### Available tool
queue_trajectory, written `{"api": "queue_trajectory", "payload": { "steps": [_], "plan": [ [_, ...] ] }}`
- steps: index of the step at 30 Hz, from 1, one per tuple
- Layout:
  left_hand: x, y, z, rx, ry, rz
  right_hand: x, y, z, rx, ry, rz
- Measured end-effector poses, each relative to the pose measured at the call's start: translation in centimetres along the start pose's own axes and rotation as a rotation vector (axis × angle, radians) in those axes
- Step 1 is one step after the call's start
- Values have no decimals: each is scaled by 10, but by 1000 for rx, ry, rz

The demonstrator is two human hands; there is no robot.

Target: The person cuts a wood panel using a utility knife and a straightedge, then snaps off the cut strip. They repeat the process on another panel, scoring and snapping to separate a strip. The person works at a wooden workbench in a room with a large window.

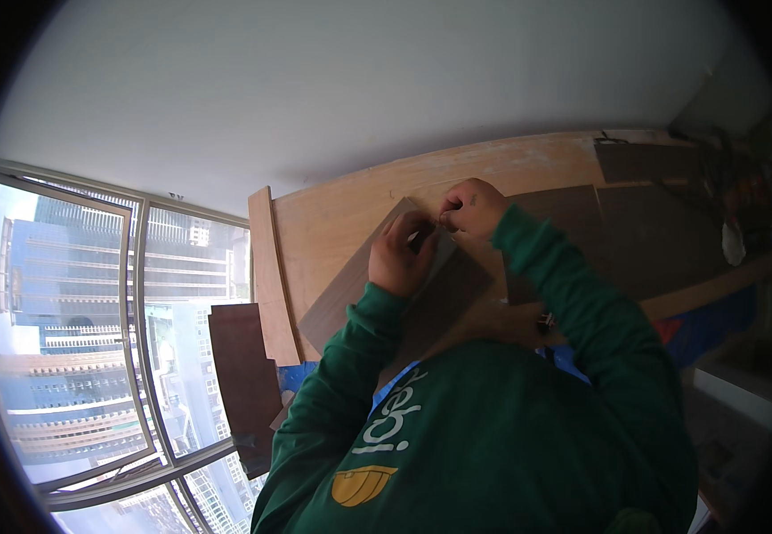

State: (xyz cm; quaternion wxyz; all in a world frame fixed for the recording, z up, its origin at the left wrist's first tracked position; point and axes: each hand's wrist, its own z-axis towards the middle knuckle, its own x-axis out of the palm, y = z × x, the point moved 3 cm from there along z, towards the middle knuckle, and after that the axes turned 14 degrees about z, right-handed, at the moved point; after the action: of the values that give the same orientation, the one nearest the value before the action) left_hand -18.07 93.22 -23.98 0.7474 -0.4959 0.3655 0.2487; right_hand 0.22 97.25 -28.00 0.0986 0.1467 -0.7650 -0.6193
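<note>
A grey-brown wood-look panel lies slantwise on the plywood worktop in front of me. Beside its right side shows a second brown face, with a paler strip between them; I cannot tell whether it is a separate board. My left hand is over the far part of the panel, its fingers curled together towards the thumb. Just right of it, near the panel's far corner, my right hand is closed in a pinch. Whatever either hand holds is too small or hidden to make out.
More brown panels lie along the worktop to the right. A plywood strip crosses its left end. Another dark board leans near the window. Blue sheeting shows below the front edge at right.
</note>
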Motion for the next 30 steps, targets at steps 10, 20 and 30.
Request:
{"api": "queue_trajectory", "payload": {
  "steps": [10, 20, 30],
  "plan": [
    [-1, 7, 1, -5, 4, -10, 1, 2, -12, -47, -102, 88],
    [7, 9, -1, 35, -8, -72, 2, 16, 2, 35, 3, -68],
    [1, 7, -2, 50, 12, -12, 1, -4, -4, 169, -15, 133]
  ]
}}
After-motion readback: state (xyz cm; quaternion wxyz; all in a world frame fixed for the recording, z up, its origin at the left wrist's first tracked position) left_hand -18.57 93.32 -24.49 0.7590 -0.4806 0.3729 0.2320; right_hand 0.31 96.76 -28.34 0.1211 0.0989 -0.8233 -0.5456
